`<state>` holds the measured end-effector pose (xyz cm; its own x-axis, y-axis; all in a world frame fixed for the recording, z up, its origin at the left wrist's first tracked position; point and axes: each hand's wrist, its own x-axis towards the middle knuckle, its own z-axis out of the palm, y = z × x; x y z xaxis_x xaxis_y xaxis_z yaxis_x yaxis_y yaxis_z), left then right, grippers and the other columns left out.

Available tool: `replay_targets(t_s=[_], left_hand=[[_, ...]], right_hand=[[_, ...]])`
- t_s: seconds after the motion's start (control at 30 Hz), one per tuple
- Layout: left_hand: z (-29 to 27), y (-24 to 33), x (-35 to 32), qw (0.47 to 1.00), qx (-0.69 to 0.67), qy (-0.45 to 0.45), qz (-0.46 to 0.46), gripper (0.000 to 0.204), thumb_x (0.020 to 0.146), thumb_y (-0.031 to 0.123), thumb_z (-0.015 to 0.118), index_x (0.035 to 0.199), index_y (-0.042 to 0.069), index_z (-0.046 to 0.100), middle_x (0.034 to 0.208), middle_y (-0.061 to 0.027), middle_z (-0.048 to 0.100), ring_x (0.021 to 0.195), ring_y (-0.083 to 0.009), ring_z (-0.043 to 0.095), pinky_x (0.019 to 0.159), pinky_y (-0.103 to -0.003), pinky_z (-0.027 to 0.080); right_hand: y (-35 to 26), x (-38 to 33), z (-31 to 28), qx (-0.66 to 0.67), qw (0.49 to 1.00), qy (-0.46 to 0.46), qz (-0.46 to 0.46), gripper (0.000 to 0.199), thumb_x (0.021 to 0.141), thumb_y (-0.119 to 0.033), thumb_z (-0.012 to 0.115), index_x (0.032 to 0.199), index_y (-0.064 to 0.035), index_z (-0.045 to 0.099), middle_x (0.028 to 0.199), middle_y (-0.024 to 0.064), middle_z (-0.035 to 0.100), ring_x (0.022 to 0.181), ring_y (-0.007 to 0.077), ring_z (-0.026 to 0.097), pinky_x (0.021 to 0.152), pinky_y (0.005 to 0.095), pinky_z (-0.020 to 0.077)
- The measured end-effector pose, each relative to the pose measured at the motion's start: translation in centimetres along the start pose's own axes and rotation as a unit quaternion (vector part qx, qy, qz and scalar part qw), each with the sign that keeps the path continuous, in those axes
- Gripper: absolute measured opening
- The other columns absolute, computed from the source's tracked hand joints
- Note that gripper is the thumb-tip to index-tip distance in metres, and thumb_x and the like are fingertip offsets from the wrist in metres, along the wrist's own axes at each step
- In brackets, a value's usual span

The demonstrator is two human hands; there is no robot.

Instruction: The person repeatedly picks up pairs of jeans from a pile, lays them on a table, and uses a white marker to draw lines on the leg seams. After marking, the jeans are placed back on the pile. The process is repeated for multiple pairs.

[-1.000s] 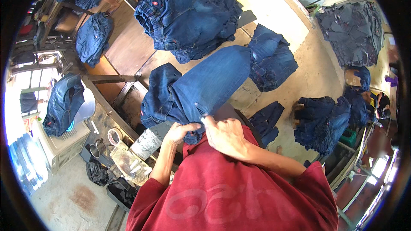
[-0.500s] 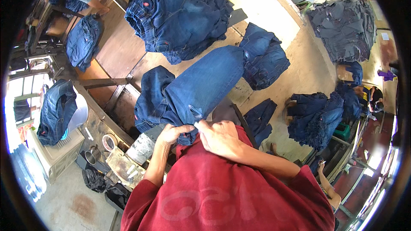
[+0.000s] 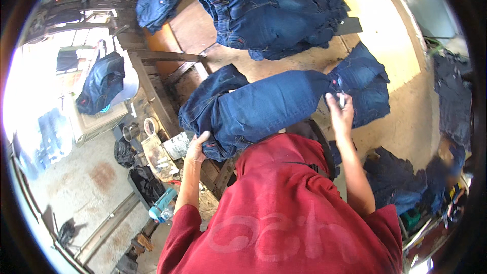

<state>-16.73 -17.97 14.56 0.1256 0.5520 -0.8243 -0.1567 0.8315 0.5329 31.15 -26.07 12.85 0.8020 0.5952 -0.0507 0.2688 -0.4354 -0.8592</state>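
Note:
A pair of blue jeans (image 3: 274, 101) lies across in front of me, one leg smoothed out toward the right. My left hand (image 3: 197, 148) grips its bunched left end, thumb on top. At the leg's right end is my right hand (image 3: 341, 110), fingers closed round a small white piece (image 3: 342, 100) whose kind I cannot make out. Just beyond that hand, another folded pair of jeans (image 3: 368, 83) lies on the boards. A thick pile of jeans (image 3: 274, 12) sits farther back.
On the left, a wooden bench holds a tape roll (image 3: 150, 126) and a metal mug (image 3: 130, 132). Jeans (image 3: 103, 83) hang over a pale box. A turquoise bottle (image 3: 162, 204) stands lower down. More dark jeans (image 3: 395, 180) are heaped at the right.
My hands have moved apart: the right went to the leg's far right end, the left stayed at the bunched end. The jeans now lie more level, and my view has turned left.

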Motion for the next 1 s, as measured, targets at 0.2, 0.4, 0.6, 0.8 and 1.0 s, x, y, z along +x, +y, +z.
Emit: replay_targets(t_s=[0.2, 0.4, 0.6, 0.8, 1.0], left_hand=[[-1.8, 0.6, -0.9, 0.988, -0.086, 0.059, 0.113, 0.059, 0.110, 0.043, 0.065, 0.155, 0.005, 0.054, 0.148, -0.0131, 0.067, 0.137, -0.0338, 0.064, 0.117, -0.053, 0.051], [7.1, -0.4, 2.2, 0.977, -0.037, 0.176, 0.114, 0.061, 0.113, 0.028, 0.062, 0.163, 0.005, 0.037, 0.153, -0.0164, 0.060, 0.133, -0.0362, 0.065, 0.110, -0.053, 0.056], [26.1, -4.4, 7.5, 0.992, 0.058, 0.071, 0.082, 0.085, 0.107, 0.022, 0.072, 0.171, -0.004, 0.023, 0.171, -0.0166, 0.042, 0.149, -0.0277, 0.052, 0.124, -0.044, 0.042], [46.9, 1.5, 9.6, 0.939, -0.013, -0.332, 0.092, 0.059, 0.109, 0.016, 0.068, 0.162, 0.007, 0.044, 0.154, -0.0067, 0.062, 0.137, -0.0225, 0.061, 0.119, -0.043, 0.048], [51.0, 14.2, 8.6, 0.924, 0.008, -0.318, 0.213, 0.049, 0.101, 0.014, 0.077, 0.146, 0.008, 0.058, 0.137, -0.0103, 0.070, 0.122, -0.0279, 0.070, 0.107, -0.048, 0.059]], right_hand=[[9.3, 4.5, 2.2, 0.382, 0.677, -0.291, 0.557, 0.052, 0.096, -0.052, 0.085, 0.075, -0.0230, 0.047, 0.056, -0.0099, 0.031, 0.045, 0.0079, 0.031, 0.046, 0.0276, 0.0243], [14.5, 14.5, -2.1, 0.350, 0.801, -0.004, 0.486, 0.047, 0.095, -0.030, 0.089, 0.072, -0.0234, 0.049, 0.058, -0.0106, 0.033, 0.041, 0.0064, 0.027, 0.039, 0.0264, 0.0220], [19.7, 26.2, -14.9, 0.391, 0.843, 0.155, 0.336, 0.058, 0.108, -0.048, 0.071, 0.067, -0.0223, 0.040, 0.053, -0.0061, 0.029, 0.037, 0.0088, 0.028, 0.033, 0.0284, 0.0230], [15.0, 35.5, -34.5, 0.441, 0.838, 0.271, 0.171, 0.054, 0.106, -0.047, 0.074, 0.068, -0.0241, 0.042, 0.059, -0.0072, 0.040, 0.046, 0.0059, 0.034, 0.042, 0.0262, 0.0276], [7.2, 34.4, -36.6, 0.468, 0.862, 0.150, 0.123, 0.039, 0.103, -0.036, 0.081, 0.074, -0.0209, 0.058, 0.060, -0.0104, 0.035, 0.050, 0.0032, 0.030, 0.047, 0.0226, 0.0259]])
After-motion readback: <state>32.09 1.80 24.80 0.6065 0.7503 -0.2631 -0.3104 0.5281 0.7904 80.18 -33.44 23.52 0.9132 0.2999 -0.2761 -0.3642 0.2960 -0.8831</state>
